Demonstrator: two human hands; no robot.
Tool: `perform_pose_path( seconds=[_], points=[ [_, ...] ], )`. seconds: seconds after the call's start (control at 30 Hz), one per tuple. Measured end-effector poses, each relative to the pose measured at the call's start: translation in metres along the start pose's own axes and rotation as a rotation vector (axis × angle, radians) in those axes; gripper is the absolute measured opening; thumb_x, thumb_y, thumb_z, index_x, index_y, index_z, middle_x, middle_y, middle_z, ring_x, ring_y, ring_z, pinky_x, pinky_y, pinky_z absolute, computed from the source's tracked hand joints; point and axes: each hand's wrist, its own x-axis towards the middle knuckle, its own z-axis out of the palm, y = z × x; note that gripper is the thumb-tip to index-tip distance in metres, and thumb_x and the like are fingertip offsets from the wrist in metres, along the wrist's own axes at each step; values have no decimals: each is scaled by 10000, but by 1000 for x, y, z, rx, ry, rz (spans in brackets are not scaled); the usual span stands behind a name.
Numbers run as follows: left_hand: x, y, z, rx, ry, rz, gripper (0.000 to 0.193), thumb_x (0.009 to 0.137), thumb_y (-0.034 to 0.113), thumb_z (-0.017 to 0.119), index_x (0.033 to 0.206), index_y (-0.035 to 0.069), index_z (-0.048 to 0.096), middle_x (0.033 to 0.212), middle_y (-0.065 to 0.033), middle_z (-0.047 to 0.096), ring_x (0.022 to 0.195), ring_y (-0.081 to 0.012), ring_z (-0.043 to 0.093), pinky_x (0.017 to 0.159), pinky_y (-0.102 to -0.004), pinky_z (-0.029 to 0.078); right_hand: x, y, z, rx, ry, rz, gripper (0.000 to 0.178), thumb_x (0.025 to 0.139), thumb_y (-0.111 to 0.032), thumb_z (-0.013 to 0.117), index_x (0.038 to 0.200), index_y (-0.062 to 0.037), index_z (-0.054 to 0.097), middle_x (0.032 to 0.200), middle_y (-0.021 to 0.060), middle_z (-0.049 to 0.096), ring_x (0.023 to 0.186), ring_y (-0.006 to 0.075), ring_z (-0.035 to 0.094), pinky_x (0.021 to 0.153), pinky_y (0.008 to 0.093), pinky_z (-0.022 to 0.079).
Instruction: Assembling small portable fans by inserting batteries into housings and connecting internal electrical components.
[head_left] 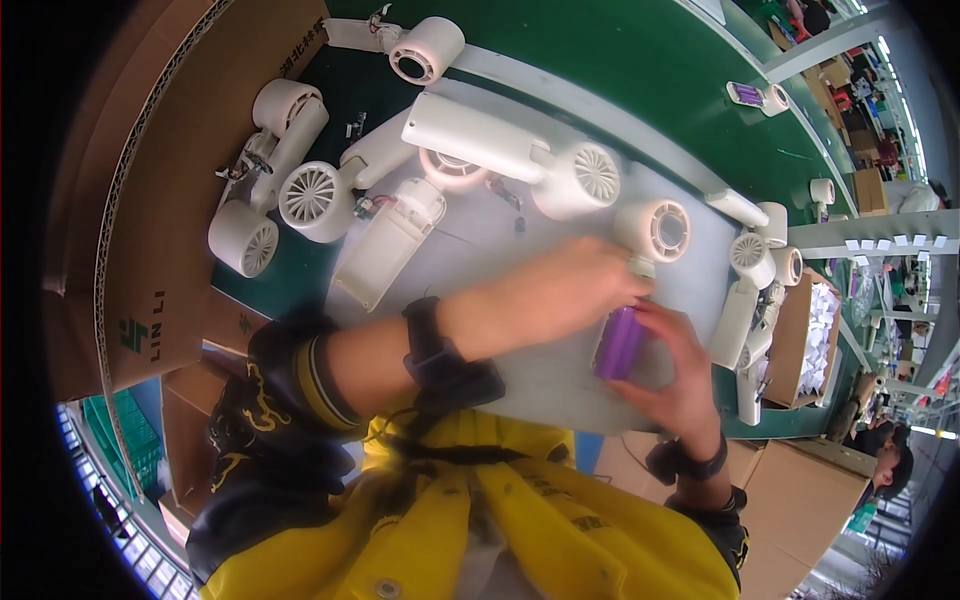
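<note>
A white handheld fan [653,231] lies in front of me, its round head pointing away. Purple cylindrical batteries [619,343] sit in its opened handle. My right hand [675,375] grips this handle from the right, thumb and fingers on either side of the batteries. Reaching across from the left, my left hand [585,285] has its fingers bunched at the neck between the fan head and handle. It is blurred, and whatever is between its fingertips is hidden.
Several white fan bodies [480,138] lie behind and left on the pale work mat [470,270]; more fan parts [735,320] lie right. A large cardboard box [150,220] walls the left side. An open box of white pieces [815,340] stands at right on the green table [600,55].
</note>
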Motion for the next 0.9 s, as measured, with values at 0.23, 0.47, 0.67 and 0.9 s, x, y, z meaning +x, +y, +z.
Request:
perform_pose_path(
  seconds=[0.23, 0.47, 0.67, 0.9],
  points=[
    [-1, 1, -5, 5, -17, 30, 306, 889, 53, 554, 1178, 56, 655, 1097, -216, 626, 880, -418, 639, 756, -462, 529, -5, -13, 2, -39, 82, 11, 573, 603, -24, 861, 1140, -24, 658, 1267, 157, 589, 1036, 283, 646, 854, 370, 566],
    [-1, 1, -8, 34, -7, 80, 360, 849, -10, 568, 1195, 50, 648, 1123, -224, 630, 876, -417, 642, 750, -455, 528, -5, -7, -1, -134, 67, -43, 457, 616, -21, 855, 1037, -16, 678, 1311, 176, 572, 968, 282, 680, 812, 361, 583],
    [-2, -1, -2, -67, 60, 52, 345, 837, -7, 594, 1166, 61, 675, 1049, -224, 650, 836, -398, 656, 726, -442, 533, -5, -6, 2, -104, 73, 9, 410, 605, -5, 856, 942, -20, 623, 1306, 168, 556, 944, 286, 674, 804, 355, 577],
    [4, 10, -17, -180, -85, -123, 377, 782, 84, 723, 1158, 83, 695, 856, -198, 690, 739, -324, 686, 707, -366, 544, 15, -18, 0, 39, 11, 175, 486, 603, 6, 855, 999, -44, 578, 1253, 122, 511, 913, 272, 640, 758, 352, 548]
  ],
)
